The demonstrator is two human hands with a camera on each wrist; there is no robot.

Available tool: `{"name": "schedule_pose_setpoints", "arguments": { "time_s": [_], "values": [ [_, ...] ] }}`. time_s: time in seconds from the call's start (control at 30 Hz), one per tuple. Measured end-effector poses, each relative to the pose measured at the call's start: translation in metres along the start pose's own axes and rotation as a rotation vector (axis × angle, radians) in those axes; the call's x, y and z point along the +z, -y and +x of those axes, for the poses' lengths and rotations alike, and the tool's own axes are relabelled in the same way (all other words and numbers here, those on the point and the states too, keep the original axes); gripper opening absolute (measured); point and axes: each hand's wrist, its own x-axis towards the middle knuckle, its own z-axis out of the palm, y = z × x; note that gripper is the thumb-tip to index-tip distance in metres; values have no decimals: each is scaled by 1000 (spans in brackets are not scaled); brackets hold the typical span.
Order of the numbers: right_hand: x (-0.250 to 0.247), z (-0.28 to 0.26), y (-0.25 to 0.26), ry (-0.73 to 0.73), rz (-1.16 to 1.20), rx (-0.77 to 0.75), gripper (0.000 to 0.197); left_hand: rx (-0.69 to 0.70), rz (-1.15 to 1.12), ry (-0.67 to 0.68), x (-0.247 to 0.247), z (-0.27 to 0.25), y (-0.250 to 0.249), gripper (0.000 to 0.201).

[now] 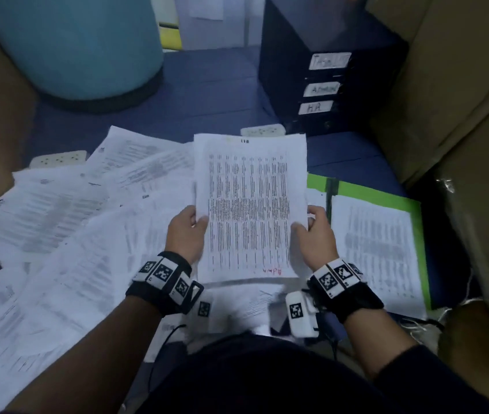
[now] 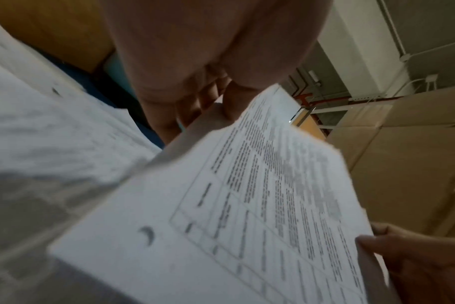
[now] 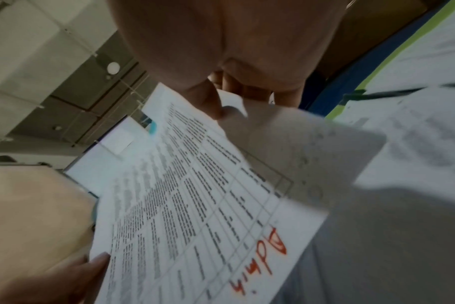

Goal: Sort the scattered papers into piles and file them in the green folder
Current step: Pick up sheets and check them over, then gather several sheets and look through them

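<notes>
A sheaf of printed sheets (image 1: 249, 204) with a table of text and red handwriting near its lower edge is held up between both hands. My left hand (image 1: 188, 231) grips its left edge, thumb on top; my right hand (image 1: 315, 231) grips the right edge the same way. The same sheaf (image 2: 260, 205) fills the left wrist view, and the red word shows on the sheaf (image 3: 195, 205) in the right wrist view. Loose papers (image 1: 58, 234) lie scattered to the left. The open green folder (image 1: 416, 222) lies at the right with a sheet (image 1: 377, 249) in it.
A black drawer unit (image 1: 327, 70) with white labels stands at the back right. A teal cylinder (image 1: 73, 46) stands at the back left. Cardboard boxes (image 1: 461, 115) wall in the right side. Two white power strips (image 1: 58, 159) lie behind the papers on the blue surface (image 1: 207, 94).
</notes>
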Motion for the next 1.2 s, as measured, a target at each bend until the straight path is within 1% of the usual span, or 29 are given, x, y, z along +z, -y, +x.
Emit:
{"name": "schedule_pose_setpoints", "arguments": {
  "time_s": [0.07,0.17,0.2,0.27,0.3,0.37,0.47,0.5,0.57,0.63,0.7,0.73,0.77,0.87,0.93,1.0,1.03,1.1,1.2],
  "values": [
    [-26,11,-26,-3,-24,99,25,-38,-3,99,37,2,-11,31],
    [-67,28,-68,-71,-53,226,28,-54,31,260,94,4,-27,34],
    [-82,33,-80,-96,-76,264,29,-56,47,307,114,4,-33,29],
    [-112,38,-101,-144,-130,325,31,-73,80,429,151,2,-47,9],
    [-125,41,-112,-167,-161,354,33,-65,120,497,169,0,-52,11],
    [-148,45,-129,-206,-220,410,37,-19,203,626,202,-5,-60,24],
    [-174,48,-149,-230,-279,469,40,-16,261,762,239,-13,-65,34],
    [-179,49,-153,-226,-296,487,41,-29,276,798,248,-15,-66,34],
    [-184,49,-158,-214,-318,523,44,-43,309,820,257,-17,-66,32],
    [-181,49,-160,-247,-367,512,51,-28,363,812,254,-14,-65,36],
    [-174,49,-154,-305,-478,439,57,-17,369,768,243,-6,-61,42],
    [-169,51,-147,-313,-504,389,55,-22,326,724,234,-1,-59,42],
    [-163,53,-141,-286,-495,343,50,-35,262,670,223,4,-58,41],
    [-136,59,-117,-89,-363,233,34,-59,61,522,184,16,-53,30],
    [-111,60,-99,23,-332,194,30,-90,-30,438,150,22,-45,25],
    [-80,59,-82,98,-329,150,30,-135,-99,345,114,27,-33,25],
    [-64,57,-72,133,-331,125,30,-148,-96,300,94,28,-24,26],
    [-31,48,-52,210,-336,85,26,-168,-18,221,56,27,-6,30],
    [18,29,-27,394,-368,44,23,-225,70,112,1,20,27,37]
  ]
}}
